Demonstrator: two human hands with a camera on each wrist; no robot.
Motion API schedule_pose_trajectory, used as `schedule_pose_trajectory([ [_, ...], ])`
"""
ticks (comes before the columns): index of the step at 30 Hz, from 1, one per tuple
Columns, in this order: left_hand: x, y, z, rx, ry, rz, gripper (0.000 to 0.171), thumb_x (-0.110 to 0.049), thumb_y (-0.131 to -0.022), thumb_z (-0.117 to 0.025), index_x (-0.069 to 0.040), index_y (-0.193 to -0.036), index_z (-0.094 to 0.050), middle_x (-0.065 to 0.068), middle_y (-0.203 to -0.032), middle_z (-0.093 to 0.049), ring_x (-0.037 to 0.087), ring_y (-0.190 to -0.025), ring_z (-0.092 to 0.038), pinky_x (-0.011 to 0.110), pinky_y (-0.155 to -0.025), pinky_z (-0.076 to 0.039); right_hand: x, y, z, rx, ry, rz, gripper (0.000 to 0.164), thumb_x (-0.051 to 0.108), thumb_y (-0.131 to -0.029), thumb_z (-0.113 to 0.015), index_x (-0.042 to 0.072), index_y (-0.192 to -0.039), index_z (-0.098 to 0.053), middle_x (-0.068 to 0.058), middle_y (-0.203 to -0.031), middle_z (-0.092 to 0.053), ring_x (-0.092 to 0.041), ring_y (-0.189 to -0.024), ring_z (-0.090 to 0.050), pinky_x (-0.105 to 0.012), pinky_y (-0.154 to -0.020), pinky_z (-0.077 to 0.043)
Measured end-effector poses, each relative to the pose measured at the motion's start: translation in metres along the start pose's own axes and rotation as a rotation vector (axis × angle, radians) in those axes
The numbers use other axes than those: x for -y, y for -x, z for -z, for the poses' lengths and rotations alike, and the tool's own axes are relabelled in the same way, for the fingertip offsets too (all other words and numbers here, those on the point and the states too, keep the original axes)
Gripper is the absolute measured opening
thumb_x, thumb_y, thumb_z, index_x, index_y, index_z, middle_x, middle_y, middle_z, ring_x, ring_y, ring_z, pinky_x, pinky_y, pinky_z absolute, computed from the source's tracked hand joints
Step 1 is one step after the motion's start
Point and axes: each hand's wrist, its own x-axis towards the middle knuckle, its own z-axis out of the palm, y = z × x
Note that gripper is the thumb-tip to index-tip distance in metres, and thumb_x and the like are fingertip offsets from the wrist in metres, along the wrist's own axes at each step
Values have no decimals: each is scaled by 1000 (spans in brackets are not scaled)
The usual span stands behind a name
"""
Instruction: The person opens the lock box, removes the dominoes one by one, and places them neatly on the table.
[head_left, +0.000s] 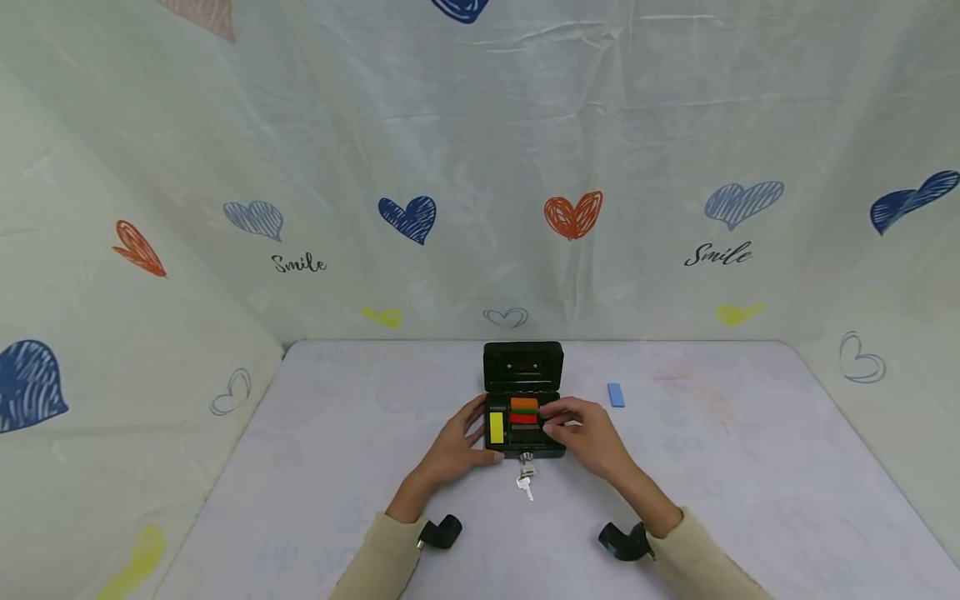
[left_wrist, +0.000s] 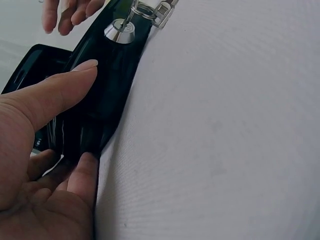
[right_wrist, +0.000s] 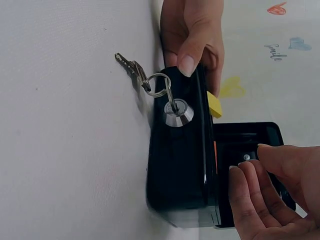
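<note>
An open black cash box point(head_left: 522, 365) stands with its lid raised. Inside lie a yellow block point(head_left: 497, 427), an orange block point(head_left: 524, 403), a thin green piece and a red block point(head_left: 523, 418). My left hand point(head_left: 454, 451) grips the box's left end, thumb on the front face and fingers around the side. Over the right part of the box hovers my right hand point(head_left: 589, 433), fingers loosely bent, with nothing between thumb and fingertips in the right wrist view. A key sits in the silver lock point(right_wrist: 178, 113), and a second key point(head_left: 525, 485) hangs from its ring.
On the white table, a blue block point(head_left: 616, 395) lies to the right of the lid. A white curtain point(head_left: 480, 150) printed with hearts stands behind and at both sides. Black wrist cameras point(head_left: 441, 532) are worn on both forearms.
</note>
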Motion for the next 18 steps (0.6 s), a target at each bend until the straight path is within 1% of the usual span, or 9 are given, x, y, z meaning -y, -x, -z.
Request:
schedule_pose_trajectory([
  [5,1,-1,0,1,-2,11,100,1,-85,-86,-3,-166,-27,25,-170,-31,46,-151,-40,50,-119,-44,2,-2,-4,2,7,-17,21,-3,-96,-73,1,-116,-75,-11,-111,-75,-23,-99,-69,-38,-93,-65],
  [9,1,-1,0,1,-2,19,100,1,-85,-86,-4,-166,-27,23,-170,-30,45,-151,-40,49,-119,-44,3,-3,-7,3,-3,-15,21,-4,-95,-73,1,-116,-75,-12,-113,-74,-24,-101,-70,-38,-95,-65],
  [15,5,-2,0,-1,22,21,100,1,-85,-85,-5,-166,-28,23,-171,-30,45,-152,-40,49,-120,-43,4,-5,-10,0,-16,-23,21,-5,-95,-73,1,-115,-75,-12,-112,-74,-23,-99,-70,-33,-92,-65],
  [18,6,-2,0,-1,26,18,100,1,-84,-86,-5,-166,-28,23,-170,-30,45,-152,-39,49,-120,-43,4,-6,-12,-2,-10,-20,20,-5,-95,-73,1,-114,-76,-12,-113,-75,-23,-98,-71,-33,-91,-65],
])
